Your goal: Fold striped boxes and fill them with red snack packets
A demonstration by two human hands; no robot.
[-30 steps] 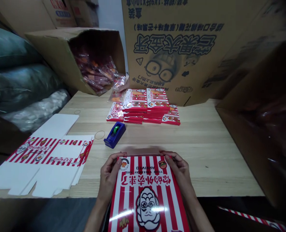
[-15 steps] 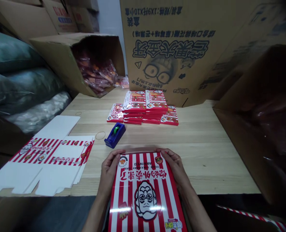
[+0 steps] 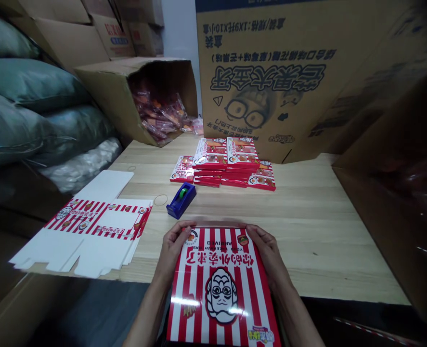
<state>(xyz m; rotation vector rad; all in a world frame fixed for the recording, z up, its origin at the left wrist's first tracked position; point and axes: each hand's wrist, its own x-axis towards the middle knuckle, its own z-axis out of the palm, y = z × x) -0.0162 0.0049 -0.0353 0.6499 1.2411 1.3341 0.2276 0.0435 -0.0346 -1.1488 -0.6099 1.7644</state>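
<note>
A red-and-white striped box (image 3: 195, 284) with a cartoon face printed on it lies between my hands at the table's front edge. My left hand (image 3: 175, 246) grips its far left corner, thumb on top. At the far right corner my right hand (image 3: 265, 243) holds it the same way. The fingers under the box are hidden. Just beyond the left hand is a blue tape dispenser (image 3: 180, 202) with a green core. Farther back, small striped packs (image 3: 213, 154) are stacked on the wooden table (image 3: 303, 217).
Flat striped carton blanks (image 3: 90, 231) lie at the left. Behind them an open carton (image 3: 101, 86) on its side holds wrapped sweets (image 3: 162, 111). A large printed cardboard box (image 3: 271, 43) stands at the back. Rubber bands lie near the dispenser, and green sacks (image 3: 32, 82) are piled left.
The view has shifted, so the table items sit slightly farther right in the picture. Both hands keep the same hold on the striped box.
</note>
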